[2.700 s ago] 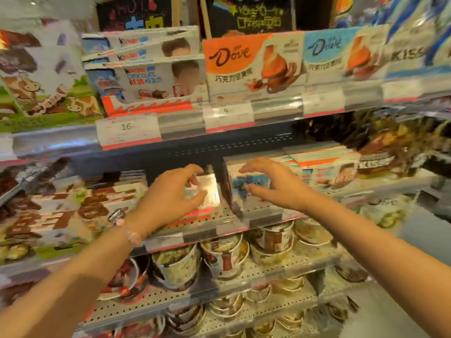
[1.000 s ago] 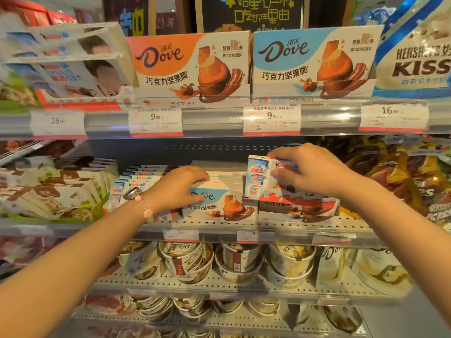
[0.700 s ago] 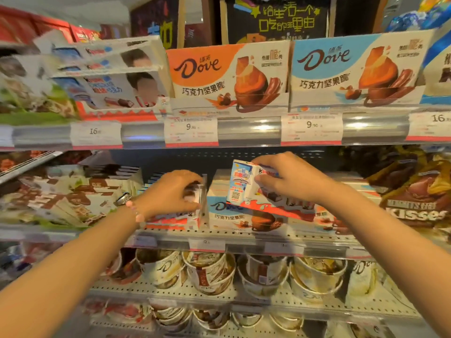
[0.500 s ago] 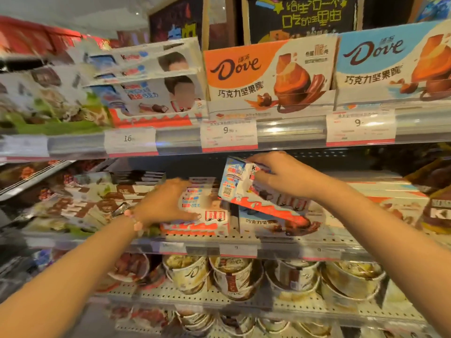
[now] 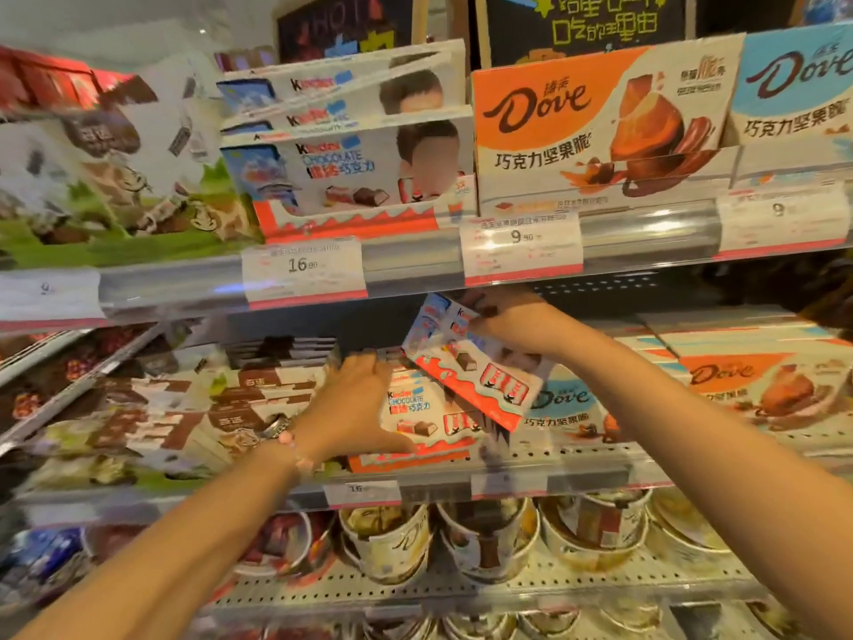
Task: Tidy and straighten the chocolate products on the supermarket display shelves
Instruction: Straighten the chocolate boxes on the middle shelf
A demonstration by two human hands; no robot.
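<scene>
Upper shelf rail (image 5: 415, 258): landmark — carries price tags reading "16.90" and "9.90".
Dove boxes (image 5: 595, 127): stand above the rail, orange and blue fronts, "Dove" in brown script over Chinese characters.
Kinder stack (image 5: 429, 418): lies below the rail on the middle shelf, white and red, printed "Kinder CHOCOLATE".
Left hand (image 5: 355, 408): reaches in below the rail, fingers fairly straight, flat against the stack's left side, thumb along its front edge.
Right hand (image 5: 517, 325): just under the rail, fingers curled over the top edge of a box.
Held Kinder box (image 5: 471, 367): tilted — upper end pinched, lower red end over the stack.
</scene>
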